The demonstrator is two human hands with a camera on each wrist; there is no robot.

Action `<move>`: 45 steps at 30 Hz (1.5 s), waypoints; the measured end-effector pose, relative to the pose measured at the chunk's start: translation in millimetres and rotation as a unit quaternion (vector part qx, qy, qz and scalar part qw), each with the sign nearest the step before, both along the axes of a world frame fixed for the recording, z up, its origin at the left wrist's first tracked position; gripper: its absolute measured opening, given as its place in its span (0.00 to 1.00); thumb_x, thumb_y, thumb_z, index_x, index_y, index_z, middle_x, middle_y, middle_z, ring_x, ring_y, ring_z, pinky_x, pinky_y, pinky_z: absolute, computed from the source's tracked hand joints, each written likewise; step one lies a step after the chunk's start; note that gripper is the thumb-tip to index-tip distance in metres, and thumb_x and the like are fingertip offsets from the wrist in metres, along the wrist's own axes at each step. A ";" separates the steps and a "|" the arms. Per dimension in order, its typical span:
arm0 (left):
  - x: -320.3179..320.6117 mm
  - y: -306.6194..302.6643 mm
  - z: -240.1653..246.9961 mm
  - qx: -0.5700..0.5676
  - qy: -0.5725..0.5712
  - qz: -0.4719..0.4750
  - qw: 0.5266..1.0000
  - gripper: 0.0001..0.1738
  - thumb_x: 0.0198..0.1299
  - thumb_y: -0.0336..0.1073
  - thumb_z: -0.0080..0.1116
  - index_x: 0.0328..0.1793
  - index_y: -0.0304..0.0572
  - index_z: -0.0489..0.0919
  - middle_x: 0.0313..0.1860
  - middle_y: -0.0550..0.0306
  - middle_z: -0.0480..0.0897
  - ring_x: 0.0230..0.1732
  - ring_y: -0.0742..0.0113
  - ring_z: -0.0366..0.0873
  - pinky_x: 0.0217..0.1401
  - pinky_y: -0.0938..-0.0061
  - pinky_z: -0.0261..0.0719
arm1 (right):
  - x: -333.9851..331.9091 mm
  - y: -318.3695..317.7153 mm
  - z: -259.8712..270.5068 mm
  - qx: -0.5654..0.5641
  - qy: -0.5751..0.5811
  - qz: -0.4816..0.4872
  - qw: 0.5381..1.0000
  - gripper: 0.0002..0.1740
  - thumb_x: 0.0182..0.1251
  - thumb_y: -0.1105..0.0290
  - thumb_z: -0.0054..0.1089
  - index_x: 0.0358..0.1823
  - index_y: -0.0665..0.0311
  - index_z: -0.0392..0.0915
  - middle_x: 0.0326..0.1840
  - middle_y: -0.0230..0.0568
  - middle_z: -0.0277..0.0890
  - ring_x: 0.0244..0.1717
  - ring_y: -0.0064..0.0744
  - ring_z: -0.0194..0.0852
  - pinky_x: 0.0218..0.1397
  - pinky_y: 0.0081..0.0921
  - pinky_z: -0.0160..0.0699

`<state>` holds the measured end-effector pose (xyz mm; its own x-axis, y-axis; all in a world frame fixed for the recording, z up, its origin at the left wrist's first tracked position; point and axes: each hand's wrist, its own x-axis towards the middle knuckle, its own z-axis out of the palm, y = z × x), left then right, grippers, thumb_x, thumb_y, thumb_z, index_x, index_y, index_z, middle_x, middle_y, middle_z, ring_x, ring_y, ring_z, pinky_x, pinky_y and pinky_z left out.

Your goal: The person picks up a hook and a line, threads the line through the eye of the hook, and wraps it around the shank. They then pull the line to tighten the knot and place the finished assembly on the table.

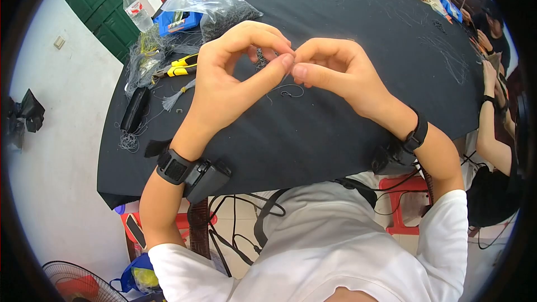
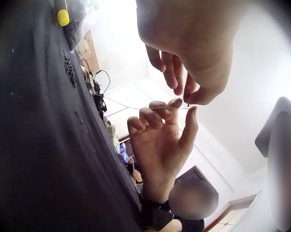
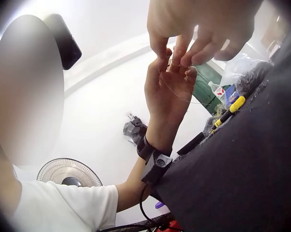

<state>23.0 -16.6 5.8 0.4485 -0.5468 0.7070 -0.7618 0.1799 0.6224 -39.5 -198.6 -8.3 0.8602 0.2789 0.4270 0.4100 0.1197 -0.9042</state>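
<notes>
Both hands are raised close together over the black-covered table, fingertips nearly meeting. My left hand (image 1: pixel 224 78) pinches a tiny dark piece (image 2: pixel 188 105) between thumb and forefinger; its exact kind is too small to tell. From there a pale thin line (image 2: pixel 128 107) runs across the fingers of my right hand (image 1: pixel 349 75), whose thumb and forefinger hold it near the same spot. In the right wrist view the line (image 3: pixel 172 91) loops loosely before the left palm. Beneath the hands lie a small heap of dark metal-like pieces (image 2: pixel 69 70) and a loose piece with line (image 1: pixel 288 94).
On the left are yellow-handled pliers (image 1: pixel 182 66), a black case (image 1: pixel 135 110), tangled line (image 1: pixel 146 59), a blue box (image 1: pixel 178 22) and a water bottle (image 1: pixel 137 12). A clear bag of dark pieces (image 1: pixel 226 17) stands behind. Other people sit along the right edge.
</notes>
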 end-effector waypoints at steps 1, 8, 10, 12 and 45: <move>-0.8 0.0 0.0 0.002 -0.005 0.004 1.000 0.04 0.51 0.28 0.61 0.34 0.41 0.80 0.36 0.64 0.80 0.36 0.79 0.72 0.36 0.82 0.63 | 0.2 0.3 -0.9 0.004 0.005 0.004 1.000 0.09 0.61 0.69 0.61 0.38 0.67 0.78 0.33 0.27 0.75 0.33 0.11 0.69 0.35 0.12 0.68; 1.5 3.1 1.1 0.042 -0.003 -0.030 0.999 0.05 0.54 0.22 0.57 0.38 0.34 0.79 0.42 0.55 0.77 0.43 0.72 0.74 0.46 0.79 0.70 | 1.2 -0.1 -3.0 0.017 -0.007 0.012 1.000 0.08 0.62 0.72 0.60 0.39 0.68 0.77 0.33 0.26 0.74 0.33 0.10 0.68 0.35 0.11 0.67; 1.1 3.2 0.5 0.044 -0.003 -0.031 0.999 0.05 0.54 0.22 0.57 0.38 0.33 0.79 0.41 0.54 0.77 0.43 0.72 0.74 0.46 0.79 0.71 | 0.3 0.3 -2.2 0.014 -0.003 0.009 1.000 0.08 0.62 0.72 0.60 0.39 0.68 0.77 0.32 0.26 0.74 0.33 0.10 0.68 0.35 0.11 0.67; 0.7 -0.1 -1.7 0.011 0.000 -0.018 1.000 0.05 0.52 0.27 0.61 0.36 0.39 0.81 0.38 0.59 0.79 0.38 0.75 0.73 0.39 0.80 0.66 | -1.1 0.6 -1.0 0.019 -0.003 0.011 1.000 0.07 0.62 0.73 0.59 0.39 0.68 0.77 0.32 0.26 0.73 0.33 0.10 0.68 0.35 0.11 0.67; 29.0 14.9 -4.8 -0.184 0.252 0.181 0.933 0.11 0.59 0.38 0.59 0.44 0.41 0.82 0.41 0.64 0.82 0.35 0.82 0.69 0.34 0.87 0.66 | 18.7 -55.1 57.5 -0.259 -0.166 -0.203 0.930 0.06 0.60 0.69 0.55 0.32 0.65 0.75 0.32 0.28 0.74 0.37 0.16 0.69 0.43 0.17 0.68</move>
